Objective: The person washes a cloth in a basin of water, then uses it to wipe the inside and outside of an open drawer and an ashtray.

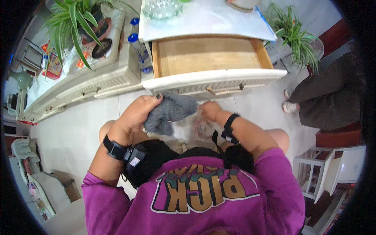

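My left hand [141, 111] grips a grey cloth [173, 110], its thumb on top at the upper left end. The cloth hangs in folds between my two hands, in front of a pulled-out drawer. My right hand [210, 111] is closed at the cloth's right end, where its fingers are partly blurred. Below it hangs something clear, seemingly a thin plastic bag [202, 127], also blurred. The wooden drawer [205, 55] stands open just beyond both hands, its white front [217, 80] bearing a metal handle.
A glass bowl [163, 8] rests on the cabinet top. Clear bottles with blue caps [141, 53] stand left of the drawer. Potted spider plants [94, 26] are at both sides. A person in dark trousers [329, 91] is at the right, near a white wooden stool [314, 170].
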`<action>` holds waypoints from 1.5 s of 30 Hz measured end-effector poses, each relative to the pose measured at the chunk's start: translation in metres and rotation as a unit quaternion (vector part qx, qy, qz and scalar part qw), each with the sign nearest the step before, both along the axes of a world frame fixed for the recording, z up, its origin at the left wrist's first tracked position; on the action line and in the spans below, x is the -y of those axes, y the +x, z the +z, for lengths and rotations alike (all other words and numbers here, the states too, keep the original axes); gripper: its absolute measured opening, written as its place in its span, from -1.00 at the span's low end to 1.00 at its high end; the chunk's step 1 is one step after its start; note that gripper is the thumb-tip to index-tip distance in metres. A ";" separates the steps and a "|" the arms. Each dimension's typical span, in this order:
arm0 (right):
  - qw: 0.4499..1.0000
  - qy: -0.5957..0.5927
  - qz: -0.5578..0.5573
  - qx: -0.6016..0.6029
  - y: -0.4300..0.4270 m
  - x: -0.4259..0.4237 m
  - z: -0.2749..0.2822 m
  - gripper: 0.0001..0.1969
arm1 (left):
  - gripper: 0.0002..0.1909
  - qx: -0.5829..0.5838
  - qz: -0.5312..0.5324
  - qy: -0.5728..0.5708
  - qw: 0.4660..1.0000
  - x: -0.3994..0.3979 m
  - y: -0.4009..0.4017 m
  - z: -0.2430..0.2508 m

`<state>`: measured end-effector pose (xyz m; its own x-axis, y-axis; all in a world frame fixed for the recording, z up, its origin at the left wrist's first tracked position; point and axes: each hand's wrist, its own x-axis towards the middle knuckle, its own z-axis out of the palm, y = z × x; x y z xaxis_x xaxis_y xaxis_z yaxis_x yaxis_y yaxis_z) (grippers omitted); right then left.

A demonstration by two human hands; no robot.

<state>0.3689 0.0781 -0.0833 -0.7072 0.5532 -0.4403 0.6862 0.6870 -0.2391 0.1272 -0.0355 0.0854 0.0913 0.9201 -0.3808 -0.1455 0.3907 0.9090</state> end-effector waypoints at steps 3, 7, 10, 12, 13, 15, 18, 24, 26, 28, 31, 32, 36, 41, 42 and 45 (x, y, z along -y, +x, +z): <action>0.989 -0.003 -0.075 -0.130 0.028 -0.027 -0.019 -0.76 | -0.64 -0.057 -0.037 -0.094 0.993 -0.001 0.003 -0.002; 0.965 -0.108 -0.195 -0.140 0.035 -0.033 0.040 -0.78 | -0.71 -0.292 -0.160 -0.095 0.938 -0.008 -0.002 -0.040; 0.933 -0.243 -0.244 -0.109 0.036 -0.024 0.074 -0.79 | -0.44 -0.482 -0.263 0.045 0.835 -0.012 0.014 -0.069; 0.933 -0.254 -0.219 -0.131 0.032 -0.008 0.097 -0.82 | -0.41 -0.478 -0.295 0.072 0.824 -0.018 0.042 -0.067; 0.932 -0.256 -0.221 -0.132 0.027 -0.002 0.102 -0.82 | -0.39 -0.475 -0.321 0.094 0.814 -0.018 0.056 -0.066; 0.937 -0.262 -0.126 -0.193 0.016 0.004 0.108 -0.75 | -0.46 -0.462 -0.304 0.107 0.826 -0.019 0.080 -0.075; 0.899 -0.304 -0.152 -0.277 0.013 0.002 0.084 -0.61 | -0.62 -0.413 -0.246 0.082 0.873 -0.027 0.092 -0.102; 0.974 -0.083 -0.132 -0.162 0.054 0.008 0.033 -0.24 | -0.65 -0.429 -0.172 0.003 0.887 -0.040 0.073 -0.130; 0.972 -0.104 -0.198 -0.079 0.061 0.013 0.021 -0.17 | -0.64 -0.435 -0.167 0.002 0.885 -0.041 0.069 -0.134; 0.957 -0.128 -0.262 0.006 0.068 0.016 0.000 -0.10 | -0.63 -0.441 -0.164 -0.002 0.883 -0.042 0.066 -0.136; 0.915 -0.120 -0.383 0.041 0.068 0.022 -0.012 -0.23 | -0.64 -0.474 -0.138 -0.015 0.870 -0.039 0.061 -0.137; 0.933 -0.153 -0.324 0.025 0.068 0.021 -0.009 -0.31 | -0.62 -0.494 -0.142 -0.020 0.858 -0.041 0.058 -0.136; 0.969 -0.190 -0.154 0.042 0.071 0.031 -0.030 -0.49 | -0.59 -0.529 -0.163 -0.011 0.833 -0.050 0.052 -0.137; 0.926 -0.298 -0.211 0.100 0.080 0.051 -0.049 -0.35 | -0.65 -0.415 -0.067 -0.067 0.905 -0.053 0.016 -0.182; 0.887 -0.346 -0.288 0.101 0.082 0.055 -0.038 -0.29 | -0.67 -0.355 -0.020 -0.121 0.927 -0.054 0.019 -0.176; 0.737 -0.513 -0.420 0.131 0.083 0.068 -0.019 -0.25 | -0.69 -0.270 0.014 -0.174 0.947 -0.054 0.038 -0.145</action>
